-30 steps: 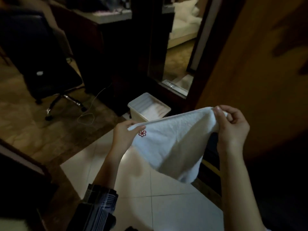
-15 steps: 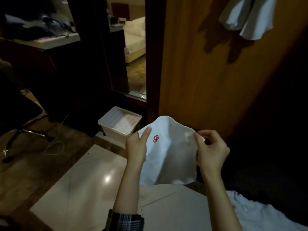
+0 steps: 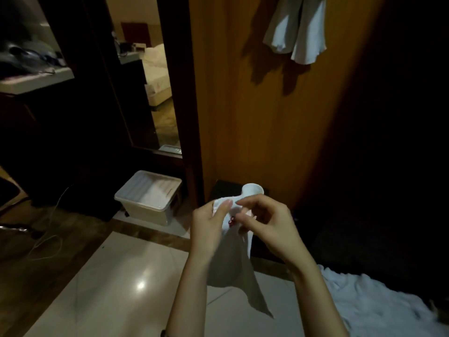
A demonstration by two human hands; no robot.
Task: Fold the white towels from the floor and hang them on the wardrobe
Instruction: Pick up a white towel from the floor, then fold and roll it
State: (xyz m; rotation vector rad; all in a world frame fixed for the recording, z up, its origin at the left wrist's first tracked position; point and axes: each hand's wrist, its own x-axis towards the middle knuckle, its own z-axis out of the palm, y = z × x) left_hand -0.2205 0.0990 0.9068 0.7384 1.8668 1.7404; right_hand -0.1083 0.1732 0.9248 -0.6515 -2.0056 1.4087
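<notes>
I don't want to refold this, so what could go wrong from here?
The small white towel is pinched only at its top by the left hand and right hand; its loose lower corner could unfold. If that grip slips, it may drop onto the towel pile on the floor.

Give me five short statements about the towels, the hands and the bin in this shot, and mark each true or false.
1. Both hands, left hand and right hand, hold the small white towel. True.
2. The held towel bears a red mark. True.
3. No towel hangs on the wardrobe. False: a hanging towel is there.
4. The plastic bin sits on the desk. False: it stands on the floor.
5. More white cloth lies on the floor. True.
</notes>
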